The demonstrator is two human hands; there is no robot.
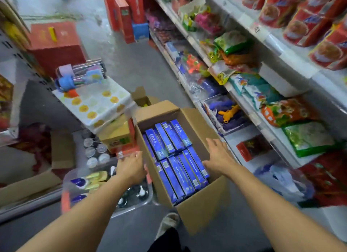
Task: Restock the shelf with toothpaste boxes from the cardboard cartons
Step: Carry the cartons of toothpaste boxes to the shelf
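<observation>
Head view shows you holding one open cardboard carton (pixel 202 210) in the aisle, just beside the shelf (pixel 266 131) on your right. Your left hand (pixel 131 169) presses against the carton's left wall, fingers curled at its edge; whether that grip truly clamps is hard to tell. Your right hand (pixel 218 157) lies on the right flap with fingers spread, its grip wide and holding nothing. Inside lie blue toothpaste boxes (pixel 172 154) in two rows: about five show in the far row and five in the near row. A second open carton (pixel 144 99) stands behind. One shoe (pixel 169 223) shows below the carton.
</observation>
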